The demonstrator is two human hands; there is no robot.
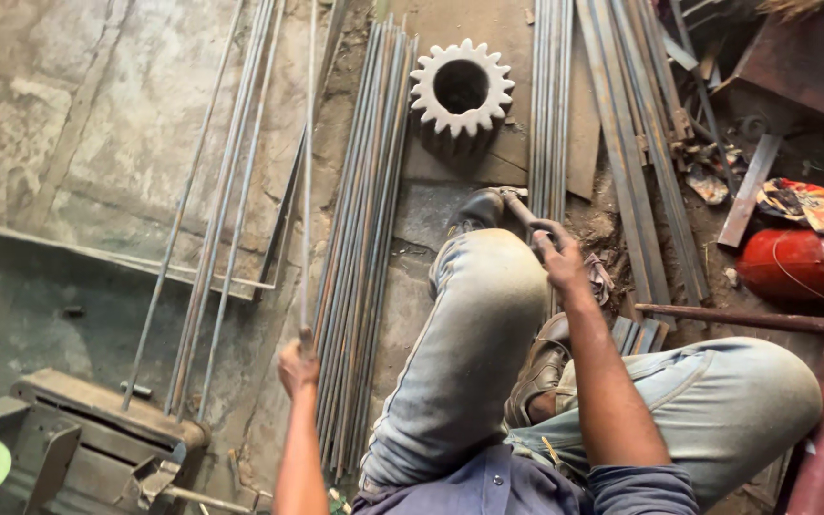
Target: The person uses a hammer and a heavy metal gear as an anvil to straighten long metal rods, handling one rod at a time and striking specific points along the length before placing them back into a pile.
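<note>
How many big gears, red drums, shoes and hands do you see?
Gear: 1
Red drum: 1
Shoes: 2 (shoe, shoe)
Hands: 2 (left hand holding a rod, right hand on a tool)
Total: 6

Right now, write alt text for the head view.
Seated person's left hand grips one thin steel rod while the right hand holds a hammer beside a rod bundle and a large white gear.

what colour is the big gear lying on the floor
The gear is off-white on its toothed top face, darker grey down its sides; the head view shows it.
</note>
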